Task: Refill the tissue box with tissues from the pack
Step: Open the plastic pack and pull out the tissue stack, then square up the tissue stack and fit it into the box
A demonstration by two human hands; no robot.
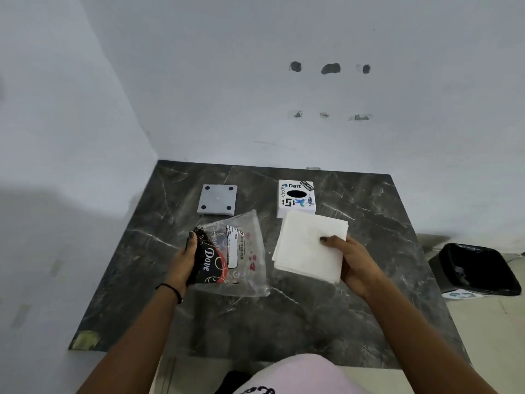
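A white square tissue box point(296, 198) with stickers and a dark oval slot on top stands at the back of the dark marble table point(341, 322). Its grey base plate point(217, 199), with dark pads at the corners, lies apart to the left. My right hand point(353, 263) grips a stack of white tissues point(308, 245) just in front of the box, thumb on top. My left hand point(186, 258) holds the clear plastic tissue pack point(235, 255) by its black and red printed end; the pack looks flat and empty.
White walls close in the table at the back and on the left. A black-lined bin point(477, 268) stands on the floor to the right of the table. A pink garment point(298, 376) shows at the bottom edge.
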